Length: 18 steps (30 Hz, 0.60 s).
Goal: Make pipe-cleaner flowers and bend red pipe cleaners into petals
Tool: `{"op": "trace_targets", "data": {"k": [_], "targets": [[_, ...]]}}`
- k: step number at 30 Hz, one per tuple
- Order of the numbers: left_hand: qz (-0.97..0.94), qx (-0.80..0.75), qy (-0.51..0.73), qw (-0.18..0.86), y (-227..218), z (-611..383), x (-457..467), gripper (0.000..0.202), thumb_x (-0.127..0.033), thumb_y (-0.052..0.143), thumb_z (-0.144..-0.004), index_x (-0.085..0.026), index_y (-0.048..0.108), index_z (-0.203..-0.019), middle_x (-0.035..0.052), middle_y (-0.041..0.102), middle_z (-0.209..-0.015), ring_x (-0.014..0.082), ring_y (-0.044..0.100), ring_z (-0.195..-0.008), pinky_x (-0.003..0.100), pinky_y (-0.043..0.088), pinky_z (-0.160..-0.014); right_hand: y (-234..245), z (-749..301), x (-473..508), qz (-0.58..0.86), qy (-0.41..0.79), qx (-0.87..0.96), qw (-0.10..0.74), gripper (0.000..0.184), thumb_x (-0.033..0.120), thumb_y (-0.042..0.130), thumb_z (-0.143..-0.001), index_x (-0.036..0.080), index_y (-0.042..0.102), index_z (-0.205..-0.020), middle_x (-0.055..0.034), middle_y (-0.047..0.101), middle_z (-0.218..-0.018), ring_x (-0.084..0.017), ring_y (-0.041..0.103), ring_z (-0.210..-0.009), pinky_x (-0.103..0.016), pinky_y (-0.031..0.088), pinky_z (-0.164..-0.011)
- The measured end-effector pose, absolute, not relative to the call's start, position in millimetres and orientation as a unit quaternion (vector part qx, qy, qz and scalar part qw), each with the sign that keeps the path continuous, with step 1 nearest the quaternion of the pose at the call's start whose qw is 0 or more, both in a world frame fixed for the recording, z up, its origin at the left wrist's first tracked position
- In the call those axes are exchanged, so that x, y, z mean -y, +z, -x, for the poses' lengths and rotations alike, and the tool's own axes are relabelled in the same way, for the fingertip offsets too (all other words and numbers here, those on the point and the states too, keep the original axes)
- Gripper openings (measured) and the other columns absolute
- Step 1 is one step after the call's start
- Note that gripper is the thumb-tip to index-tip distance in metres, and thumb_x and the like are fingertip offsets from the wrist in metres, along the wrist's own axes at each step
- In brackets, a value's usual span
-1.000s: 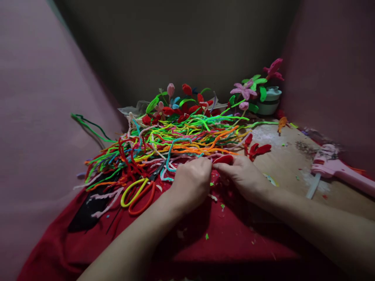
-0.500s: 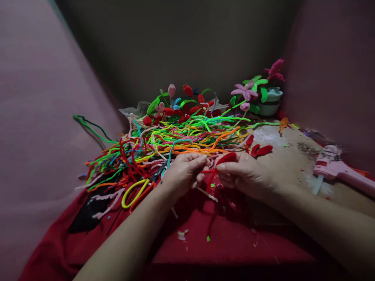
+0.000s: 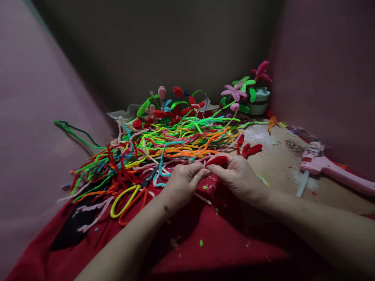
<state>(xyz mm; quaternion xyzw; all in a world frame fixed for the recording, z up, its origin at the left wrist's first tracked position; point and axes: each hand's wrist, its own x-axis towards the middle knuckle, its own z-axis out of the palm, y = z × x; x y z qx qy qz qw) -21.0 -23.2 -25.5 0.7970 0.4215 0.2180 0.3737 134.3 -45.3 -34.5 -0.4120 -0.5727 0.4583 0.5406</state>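
Both hands meet over the red cloth, fingers pinched together. A red pipe cleaner [image 3: 218,160], bent into a petal-like loop, shows above the thumb of my right hand [image 3: 234,173], which is closed on it. My left hand [image 3: 184,179] is closed too, its thumb and fingertips touching the right hand's at the base of the red piece; what it grips there is mostly hidden. Just beyond the hands lies a big heap of coloured pipe cleaners [image 3: 175,144]. Red petal shapes [image 3: 250,150] rest on the board behind my right hand.
Scissors [image 3: 125,201] with yellow and orange handles lie left of my left arm. A pink glue gun [image 3: 325,164] rests on the brown board [image 3: 281,156] at right. Finished pipe-cleaner flowers [image 3: 175,111] and a pale lidded container [image 3: 259,102] stand behind. Scraps dot the red cloth [image 3: 222,242].
The hands have drawn together, and the red strand that hung between them is now out of sight. The whole view has shifted, moving the scene slightly left.
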Motion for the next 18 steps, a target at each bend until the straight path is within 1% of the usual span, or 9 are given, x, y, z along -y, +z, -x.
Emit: {"op": "trace_targets", "data": {"k": [1, 2, 4, 6, 8, 12, 14, 16, 18], "targets": [[-0.846, -0.426, 0.221, 0.231, -28, 21, 24, 0.022, -0.029, 0.046, -0.083, -0.015, 0.054, -0.068, -0.0009, 0.049, -0.055, 0.0084, 0.043, -0.047, 0.02, 0.03, -0.046, -36, -134, 45, 0.418, 0.455, 0.569, 0.542, 0.011, 0.018, 0.054, -0.073, 0.016, 0.064, -0.068, -0.0004, 0.062, -0.069, -0.013, 0.054, -0.067, -0.025, 0.042, -0.067], [-0.877, -0.415, 0.21, 0.119, -31, 21, 24, 0.018, -0.024, 0.043, -0.084, -0.016, 0.055, -0.072, 0.0007, 0.054, -0.06, 0.0106, 0.048, -0.051, 0.021, 0.032, -0.048, -37, -133, 44, 0.428, 0.456, 0.561, 0.542, 0.011, 0.019, 0.054, -0.074, 0.016, 0.063, -0.068, -0.0003, 0.062, -0.068, -0.013, 0.054, -0.066, -0.026, 0.042, -0.067], [-0.901, -0.398, 0.174, -0.027, -37, 22, 25, 0.017, -0.015, 0.038, -0.084, -0.016, 0.055, -0.081, 0.0025, 0.059, -0.065, 0.0135, 0.053, -0.056, 0.023, 0.033, -0.05, -39, -133, 43, 0.452, 0.462, 0.537, 0.543, 0.011, 0.02, 0.054, -0.073, 0.016, 0.062, -0.068, 0.0, 0.061, -0.066, -0.013, 0.053, -0.063, -0.026, 0.042, -0.064], [-0.904, -0.378, 0.16, -0.122, -41, 22, 26, 0.018, -0.011, 0.037, -0.083, -0.016, 0.054, -0.085, 0.0037, 0.061, -0.067, 0.0154, 0.056, -0.056, 0.024, 0.035, -0.048, -39, -133, 42, 0.469, 0.469, 0.513, 0.545, 0.009, 0.021, 0.055, -0.072, 0.016, 0.061, -0.067, 0.0006, 0.059, -0.063, -0.012, 0.051, -0.059, -0.025, 0.041, -0.059], [-0.901, -0.354, 0.176, -0.177, -42, 22, 26, 0.018, -0.009, 0.037, -0.082, -0.015, 0.054, -0.084, 0.0029, 0.06, -0.065, 0.0153, 0.056, -0.053, 0.024, 0.035, -0.046, -39, -134, 41, 0.461, 0.492, 0.497, 0.546, 0.009, 0.023, 0.058, -0.071, 0.016, 0.061, -0.066, 0.0013, 0.058, -0.06, -0.011, 0.049, -0.055, -0.025, 0.039, -0.056], [-0.9, -0.323, 0.203, -0.213, -40, 22, 27, 0.018, -0.008, 0.038, -0.081, -0.015, 0.055, -0.08, -0.0011, 0.055, -0.053, 0.013, 0.052, -0.044, 0.023, 0.033, -0.042, -35, -134, 42, 0.42, 0.52, 0.506, 0.545, 0.01, 0.024, 0.063, -0.067, 0.015, 0.063, -0.064, 0.0009, 0.058, -0.061, -0.011, 0.05, -0.06, -0.025, 0.039, -0.06], [-0.894, -0.309, 0.192, -0.261, -40, 21, 29, 0.018, -0.009, 0.039, -0.082, -0.013, 0.056, -0.084, 0.0004, 0.056, -0.054, 0.0139, 0.053, -0.044, 0.024, 0.034, -0.042, -35, -134, 44, 0.412, 0.527, 0.5, 0.551, 0.01, 0.022, 0.061, -0.068, 0.014, 0.064, -0.064, 0.0009, 0.057, -0.061, -0.011, 0.048, -0.06, -0.024, 0.038, -0.06], [-0.884, -0.295, 0.184, -0.314, -40, 21, 31, 0.02, -0.01, 0.041, -0.081, -0.009, 0.057, -0.092, 0.0035, 0.059, -0.057, 0.0153, 0.055, -0.046, 0.025, 0.035, -0.043, -37, -133, 44, 0.402, 0.549, 0.476, 0.556, 0.01, 0.022, 0.06, -0.07, 0.013, 0.063, -0.065, 0.0019, 0.055, -0.059, -0.009, 0.045, -0.055, -0.023, 0.037, -0.055], [-0.875, -0.283, 0.193, -0.342, -41, 21, 31, 0.024, -0.009, 0.041, -0.081, -0.006, 0.057, -0.099, 0.006, 0.061, -0.06, 0.016, 0.056, -0.048, 0.025, 0.036, -0.044, -41, -133, 43, 0.392, 0.566, 0.452, 0.567, 0.01, 0.024, 0.062, -0.069, 0.014, 0.062, -0.066, 0.0032, 0.053, -0.057, -0.008, 0.042, -0.05, -0.022, 0.034, -0.051]]}}
